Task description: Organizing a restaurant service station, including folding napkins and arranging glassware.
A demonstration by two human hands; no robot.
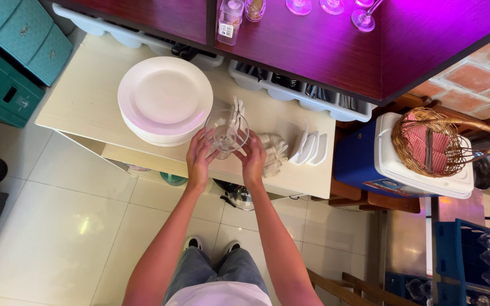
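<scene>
Head view, looking straight down: nearest are the person's own legs and two shoes on pale glossy floor tiles [58, 226], with bare tile open to the left and a dark mat at the far left edge. To the right the room tightens — wooden chair parts low in the picture, blue crates of glassware [472, 255] at the lower right.

Both forearms reach forward to the front edge of a cream counter [80, 96]. The left hand [199, 161] and the right hand [253, 161] are each curled around the sides of a clear stemmed glass [227, 133], which they hold between them just over the counter's near edge; whether its foot touches the surface cannot be told. Fingers of both hands press the bowl.

Just left of the glass, touching or nearly so, sits a stack of white plates [163, 99]. Just right lie a bundle of wrapped items and small white dishes [310, 148]. Beyond the counter's right end stands a blue-and-white cooler [370, 164] bearing a wicker basket [438, 141] with red checked cloth.

Farther back, grey cutlery trays [296, 93] run beneath a dark shelf [426, 51] under purple light, carrying more glasses. Teal crates [12, 51] fill the far left corner.
</scene>
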